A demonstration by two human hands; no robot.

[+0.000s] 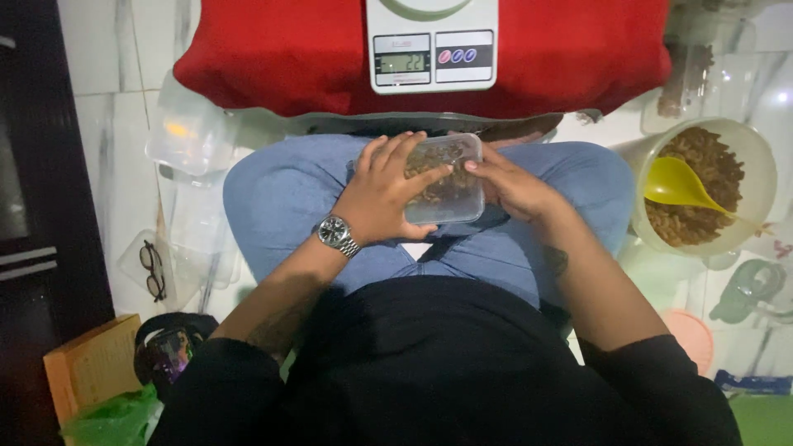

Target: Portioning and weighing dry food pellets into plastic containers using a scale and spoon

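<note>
Black-shirted torso fills the near view; beyond it, on the jeans-clad lap, sits the clear plastic container (442,180) of brown snack pieces. Left hand (384,192), w/ wristwatch (337,234), lies flat across its top; right hand (510,183) clamps its right edge. Lid looks on, hard to tell thru the glare. Step in hand, I'd judge: pressing it closed. Next needs firm, even pressure round the rim. Beyond the container: digital scale (432,43) on a red cushion (273,58). Right of it: tub (756,186) w/ yellow scoop (677,183).
</note>
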